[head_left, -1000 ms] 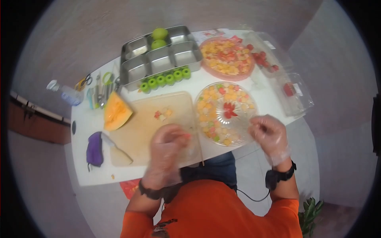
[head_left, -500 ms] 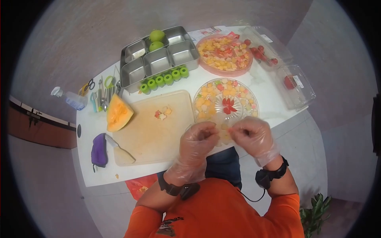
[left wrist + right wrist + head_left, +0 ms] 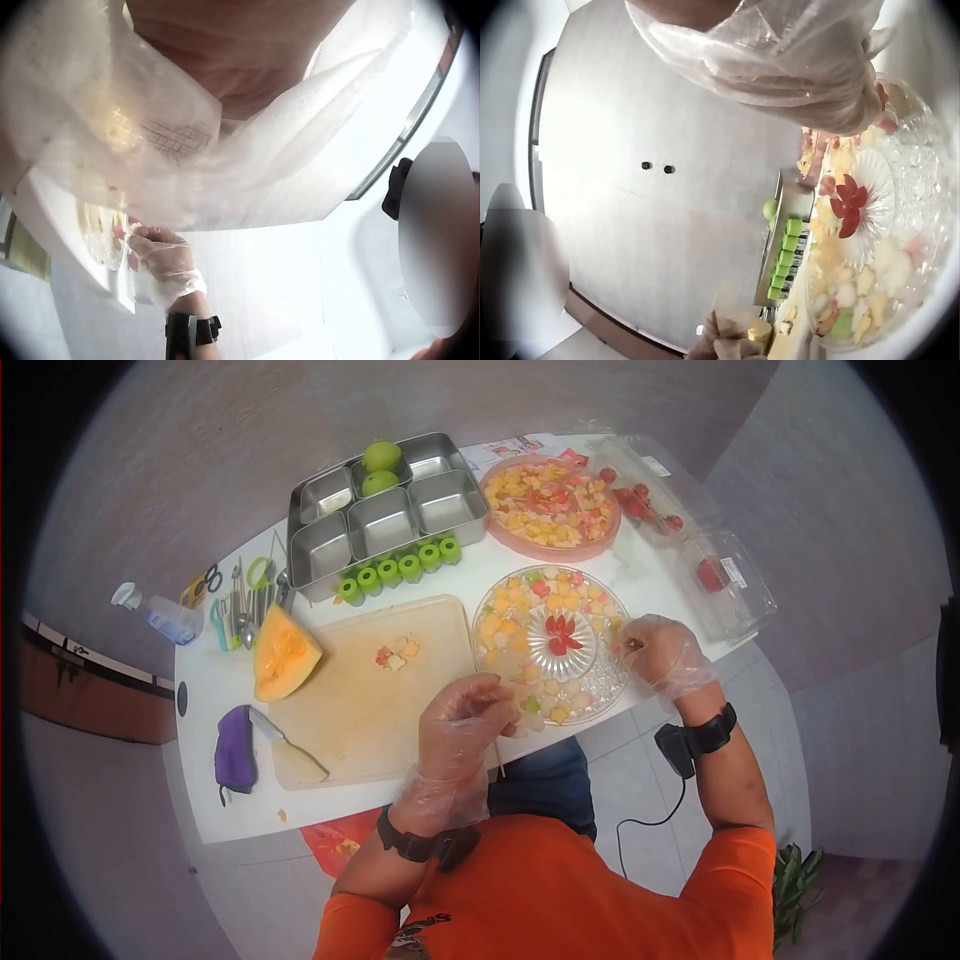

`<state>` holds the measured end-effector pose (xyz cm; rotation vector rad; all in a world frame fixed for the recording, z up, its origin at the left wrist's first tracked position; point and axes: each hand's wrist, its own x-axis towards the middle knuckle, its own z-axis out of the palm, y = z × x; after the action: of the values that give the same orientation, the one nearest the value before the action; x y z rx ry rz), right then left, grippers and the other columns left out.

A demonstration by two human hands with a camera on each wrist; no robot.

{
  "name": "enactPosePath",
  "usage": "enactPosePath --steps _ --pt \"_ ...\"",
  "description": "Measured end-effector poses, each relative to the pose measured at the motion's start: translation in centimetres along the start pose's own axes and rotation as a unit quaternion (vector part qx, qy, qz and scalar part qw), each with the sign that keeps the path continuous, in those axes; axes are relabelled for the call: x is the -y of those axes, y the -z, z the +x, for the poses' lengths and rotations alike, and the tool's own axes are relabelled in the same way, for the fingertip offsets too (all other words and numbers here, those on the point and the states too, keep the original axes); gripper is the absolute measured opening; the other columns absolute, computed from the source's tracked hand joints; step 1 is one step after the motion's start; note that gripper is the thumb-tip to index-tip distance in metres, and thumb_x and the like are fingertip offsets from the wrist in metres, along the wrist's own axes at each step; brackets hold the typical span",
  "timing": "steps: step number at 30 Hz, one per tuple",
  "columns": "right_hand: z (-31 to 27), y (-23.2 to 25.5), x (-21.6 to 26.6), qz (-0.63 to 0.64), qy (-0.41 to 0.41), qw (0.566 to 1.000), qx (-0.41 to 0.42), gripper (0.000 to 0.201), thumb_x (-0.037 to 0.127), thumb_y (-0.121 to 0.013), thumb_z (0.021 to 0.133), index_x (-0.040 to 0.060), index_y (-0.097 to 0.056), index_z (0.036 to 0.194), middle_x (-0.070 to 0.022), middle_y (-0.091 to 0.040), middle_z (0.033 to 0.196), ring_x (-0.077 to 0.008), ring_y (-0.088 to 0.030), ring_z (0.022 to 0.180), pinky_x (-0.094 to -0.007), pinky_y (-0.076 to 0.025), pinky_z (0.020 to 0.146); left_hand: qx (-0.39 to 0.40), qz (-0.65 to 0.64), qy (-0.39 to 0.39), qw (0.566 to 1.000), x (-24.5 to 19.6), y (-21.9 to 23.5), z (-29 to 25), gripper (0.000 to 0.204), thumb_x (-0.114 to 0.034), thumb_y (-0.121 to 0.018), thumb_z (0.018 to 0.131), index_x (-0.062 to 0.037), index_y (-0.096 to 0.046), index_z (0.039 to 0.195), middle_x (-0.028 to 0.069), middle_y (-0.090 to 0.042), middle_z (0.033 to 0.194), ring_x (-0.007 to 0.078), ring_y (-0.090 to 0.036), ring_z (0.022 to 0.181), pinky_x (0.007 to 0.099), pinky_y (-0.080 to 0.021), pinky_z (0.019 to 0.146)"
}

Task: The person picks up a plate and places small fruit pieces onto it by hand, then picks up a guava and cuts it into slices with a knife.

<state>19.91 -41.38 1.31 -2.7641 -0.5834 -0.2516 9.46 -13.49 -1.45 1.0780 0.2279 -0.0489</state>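
Observation:
My gloved right hand (image 3: 665, 655) is at the right rim of a round clear glass plate (image 3: 603, 678), its fingers bent and drawn together. In the right wrist view, red fruit shows close to its fingertips, which are partly hidden by the glove. A ring of small cut fruit pieces (image 3: 507, 633) lies round the plate, with red petal-shaped slices (image 3: 562, 634) at the centre. Left of the plate's front edge, my gloved left hand (image 3: 460, 730) hovers with loosely bent fingers and loose glove tips hanging over the fruit. Nothing shows in its grasp.
A cutting board (image 3: 350, 710) bears a few cut fruit pieces (image 3: 398, 653). Around it are a melon wedge (image 3: 285, 655), a knife (image 3: 298, 758) and a purple pouch (image 3: 235, 750). Behind stand a steel compartment tray (image 3: 320, 545), green-topped cutters (image 3: 410, 568), a pink fruit plate (image 3: 550, 547) and clear boxes (image 3: 735, 605).
Both hands met above the plate's front, where a small pinkish piece showed at the right fingertips. They have since parted: the right moved to the right rim, the left back leftward.

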Motion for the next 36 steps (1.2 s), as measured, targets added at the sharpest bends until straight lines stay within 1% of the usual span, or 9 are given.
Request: enactPosePath --steps 3,6,8,10,12,18,23,30,36 --pt "0.0 1.0 0.2 -0.013 -0.04 0.997 0.057 0.012 0.019 -0.074 0.079 0.0089 -0.069 0.081 -0.0124 -0.068 0.081 -0.0336 -0.065 0.076 -0.0403 -0.052 0.07 -0.001 -0.016 0.005 1.0 0.1 0.0 0.2 0.035 0.01 -0.066 0.086 -0.0024 -0.06 0.118 0.0108 -0.069 0.101 0.02 -0.069 0.08 0.0334 -0.06 0.066" --pt "-0.3 1.3 0.1 0.052 -0.039 0.998 0.009 0.013 0.018 -0.076 0.078 0.0079 -0.071 0.085 -0.0134 -0.068 0.081 -0.0327 -0.065 0.075 -0.0388 -0.052 0.068 0.008 -0.02 0.006 1.0 0.1 -0.3 0.2 0.036 0.01 -0.065 0.087 -0.0025 -0.06 0.119 0.0105 -0.069 0.102 0.02 -0.069 0.081 0.0334 -0.06 0.067" --pt "-0.8 3.0 2.3 0.127 -0.029 0.989 -0.065 0.017 0.019 -0.076 0.078 0.006 -0.071 0.087 -0.0142 -0.067 0.079 -0.0315 -0.065 0.073 -0.0386 -0.052 0.066 0.015 -0.018 0.006 1.0 0.3 -0.7 0.2 0.036 0.01 -0.065 0.087 -0.0026 -0.06 0.12 0.0102 -0.069 0.102 0.0199 -0.069 0.082 0.0332 -0.06 0.067" --pt "-2.1 4.2 6.1 0.139 0.052 0.988 -0.046 0.023 0.022 -0.079 0.077 0.0066 -0.072 0.091 -0.0135 -0.066 0.078 -0.0304 -0.065 0.073 -0.0392 -0.052 0.064 0.034 -0.02 -0.012 0.999 0.8 -1.4 0.0 0.037 0.011 -0.065 0.087 -0.0024 -0.059 0.121 0.0093 -0.068 0.103 0.0189 -0.069 0.083 0.0324 -0.059 0.069" --pt "-3.4 2.9 9.1 0.164 0.169 0.969 -0.069 0.027 0.024 -0.081 0.073 0.0089 -0.071 0.093 -0.0111 -0.063 0.076 -0.0293 -0.064 0.07 -0.0395 -0.051 0.062 0.047 -0.012 0.008 0.999 0.9 -1.9 -0.5 0.035 0.008 -0.065 0.088 -0.0005 -0.059 0.121 0.0079 -0.065 0.104 0.0175 -0.066 0.086 0.0313 -0.058 0.073" --pt "-4.2 -0.5 11.3 0.13 0.133 0.979 -0.081 0.027 0.023 -0.081 0.07 0.011 -0.068 0.089 -0.0085 -0.057 0.073 -0.0289 -0.061 0.066 -0.0407 -0.049 0.061 0.066 -0.021 0.051 0.996 1.5 -2.0 -0.9 0.032 0.007 -0.065 0.089 0.002 -0.06 0.12 0.0086 -0.064 0.106 0.0182 -0.065 0.093 0.0316 -0.057 0.081" --pt "-3.8 -0.5 11.2 0.17 0.147 0.971 -0.082 0.021 0.019 -0.079 0.071 0.0104 -0.068 0.088 -0.01 -0.06 0.073 -0.0312 -0.061 0.067 -0.0416 -0.049 0.06 0.054 -0.006 0.03 0.998 1.8 -1.6 -0.9 0.03 0.008 -0.064 0.09 0.0014 -0.06 0.119 0.01 -0.065 0.106 0.0201 -0.066 0.095 0.0336 -0.058 0.083" --pt "-3.4 -0.9 11.3 0.229 0.131 0.962 -0.076 0.012 0.012 -0.075 0.072 0.0086 -0.07 0.083 -0.0103 -0.062 0.072 -0.033 -0.06 0.064 -0.0424 -0.049 0.059 0.074 -0.026 0.072 0.994 0.7 -1.5 -0.9 0.027 0.002 -0.062 0.094 0.0018 -0.06 0.121 0.0106 -0.066 0.107 0.0198 -0.067 0.094 0.0351 -0.058 0.085" --pt "-3.1 -1.4 12.1 0.219 0.125 0.963 -0.1 0.02 0.005 -0.072 0.07 0.0098 -0.072 0.09 -0.0096 -0.062 0.072 -0.0318 -0.061 0.066 -0.0419 -0.049 0.059 0.05 0.0 0.101 0.994 0.1 -1.7 -0.8 0.033 0.001 -0.057 0.096 0.0034 -0.057 0.129 0.0114 -0.065 0.112 0.0196 -0.065 0.099 0.0337 -0.057 0.086"
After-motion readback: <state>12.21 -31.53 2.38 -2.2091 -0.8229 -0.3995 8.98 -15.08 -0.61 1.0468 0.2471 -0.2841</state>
